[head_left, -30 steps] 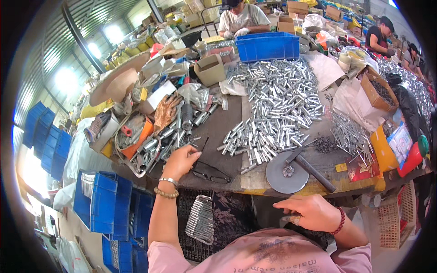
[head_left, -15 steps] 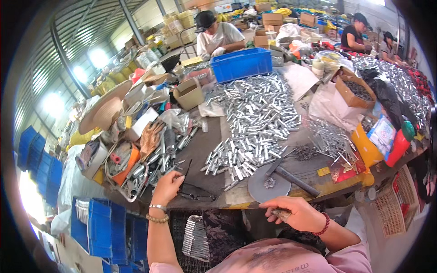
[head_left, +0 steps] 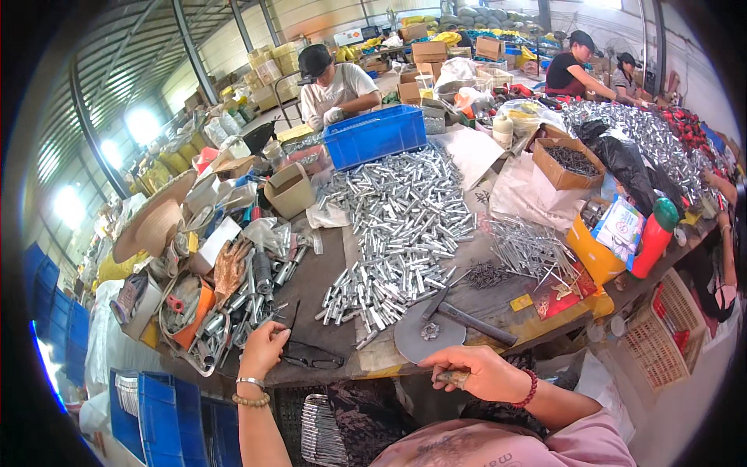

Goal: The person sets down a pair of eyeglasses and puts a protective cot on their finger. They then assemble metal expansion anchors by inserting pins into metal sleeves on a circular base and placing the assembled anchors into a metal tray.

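At the workbench (head_left: 331, 257), the left hand's fingers (head_left: 278, 336) were bunched near dark glasses (head_left: 315, 361) at their right, grip unclear; the right hand (head_left: 486, 375) curled, contents unclear, grey disc (head_left: 409, 333) and hammer (head_left: 478, 324) just beyond.

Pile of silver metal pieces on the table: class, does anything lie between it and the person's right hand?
Yes. The round grey plate and, along its right side, the hammer lie between the right hand and the pile of silver metal pieces.
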`<state>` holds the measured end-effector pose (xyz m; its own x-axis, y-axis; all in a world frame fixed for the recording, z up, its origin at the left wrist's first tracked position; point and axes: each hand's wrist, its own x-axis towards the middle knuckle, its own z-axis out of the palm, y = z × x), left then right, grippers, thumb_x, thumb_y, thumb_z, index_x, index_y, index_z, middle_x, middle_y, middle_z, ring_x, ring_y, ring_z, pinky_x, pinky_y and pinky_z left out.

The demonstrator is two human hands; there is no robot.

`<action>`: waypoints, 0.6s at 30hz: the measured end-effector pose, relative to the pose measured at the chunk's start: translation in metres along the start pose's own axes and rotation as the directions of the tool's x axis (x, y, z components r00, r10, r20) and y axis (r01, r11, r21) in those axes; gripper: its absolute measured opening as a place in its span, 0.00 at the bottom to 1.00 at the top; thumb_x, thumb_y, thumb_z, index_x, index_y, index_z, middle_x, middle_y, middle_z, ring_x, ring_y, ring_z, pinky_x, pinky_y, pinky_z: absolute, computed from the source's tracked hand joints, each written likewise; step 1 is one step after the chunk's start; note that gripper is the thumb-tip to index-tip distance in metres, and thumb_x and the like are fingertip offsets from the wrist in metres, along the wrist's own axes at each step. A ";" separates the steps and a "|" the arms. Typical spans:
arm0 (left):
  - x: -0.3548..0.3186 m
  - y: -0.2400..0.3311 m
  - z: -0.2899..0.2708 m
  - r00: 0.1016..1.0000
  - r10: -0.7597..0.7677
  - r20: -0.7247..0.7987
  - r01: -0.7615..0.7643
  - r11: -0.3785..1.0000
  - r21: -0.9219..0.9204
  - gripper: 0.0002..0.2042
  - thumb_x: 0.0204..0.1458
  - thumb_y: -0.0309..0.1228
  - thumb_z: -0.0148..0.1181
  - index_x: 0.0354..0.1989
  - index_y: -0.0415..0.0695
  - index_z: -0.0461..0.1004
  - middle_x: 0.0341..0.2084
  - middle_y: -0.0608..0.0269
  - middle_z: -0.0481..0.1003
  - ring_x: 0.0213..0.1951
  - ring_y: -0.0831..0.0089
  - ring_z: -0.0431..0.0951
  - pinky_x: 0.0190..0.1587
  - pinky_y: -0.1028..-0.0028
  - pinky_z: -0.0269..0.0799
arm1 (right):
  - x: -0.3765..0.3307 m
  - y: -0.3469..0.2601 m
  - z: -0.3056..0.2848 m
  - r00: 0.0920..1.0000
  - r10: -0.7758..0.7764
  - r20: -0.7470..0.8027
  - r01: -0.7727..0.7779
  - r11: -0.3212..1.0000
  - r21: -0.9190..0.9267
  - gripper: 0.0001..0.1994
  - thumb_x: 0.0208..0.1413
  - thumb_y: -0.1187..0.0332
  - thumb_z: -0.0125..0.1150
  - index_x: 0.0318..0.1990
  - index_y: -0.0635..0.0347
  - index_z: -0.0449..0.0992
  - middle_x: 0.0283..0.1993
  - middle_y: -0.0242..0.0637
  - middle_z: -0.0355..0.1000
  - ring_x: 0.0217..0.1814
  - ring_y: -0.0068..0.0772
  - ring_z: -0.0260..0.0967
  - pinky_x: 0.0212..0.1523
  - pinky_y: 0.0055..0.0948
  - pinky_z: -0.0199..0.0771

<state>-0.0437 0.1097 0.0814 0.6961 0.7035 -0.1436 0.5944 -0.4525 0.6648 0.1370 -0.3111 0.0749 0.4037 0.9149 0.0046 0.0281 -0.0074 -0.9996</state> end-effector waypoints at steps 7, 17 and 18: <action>-0.001 0.002 0.000 0.999 0.036 -0.002 -0.036 0.999 0.016 0.15 0.60 0.34 0.70 0.49 0.37 0.80 0.21 0.66 0.76 0.23 0.79 0.76 0.23 0.74 0.72 | 0.000 -0.004 0.000 0.999 0.028 -0.019 -0.026 0.998 0.061 0.23 0.62 0.85 0.57 0.64 0.59 0.78 0.48 0.37 0.80 0.48 0.24 0.79 0.48 0.27 0.82; -0.001 -0.002 -0.002 0.998 0.070 0.008 -0.070 0.998 0.008 0.19 0.50 0.31 0.79 0.48 0.36 0.81 0.22 0.66 0.78 0.24 0.78 0.77 0.29 0.72 0.70 | -0.001 -0.017 0.002 1.000 0.031 -0.002 -0.031 0.996 -0.081 0.21 0.64 0.83 0.54 0.61 0.56 0.81 0.41 0.35 0.82 0.38 0.20 0.78 0.41 0.26 0.81; -0.001 -0.003 -0.003 0.998 0.067 0.001 -0.067 0.997 0.040 0.20 0.49 0.31 0.79 0.48 0.36 0.81 0.23 0.66 0.79 0.25 0.78 0.77 0.31 0.72 0.71 | 0.000 -0.017 0.003 0.999 0.051 0.008 -0.050 0.998 -0.041 0.21 0.64 0.83 0.55 0.61 0.56 0.81 0.39 0.35 0.81 0.36 0.20 0.78 0.40 0.25 0.80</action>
<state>-0.0471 0.1122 0.0814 0.7346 0.6712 -0.0992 0.5620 -0.5200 0.6432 0.1335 -0.3096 0.0922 0.3975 0.9164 -0.0462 0.0457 -0.0700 -0.9965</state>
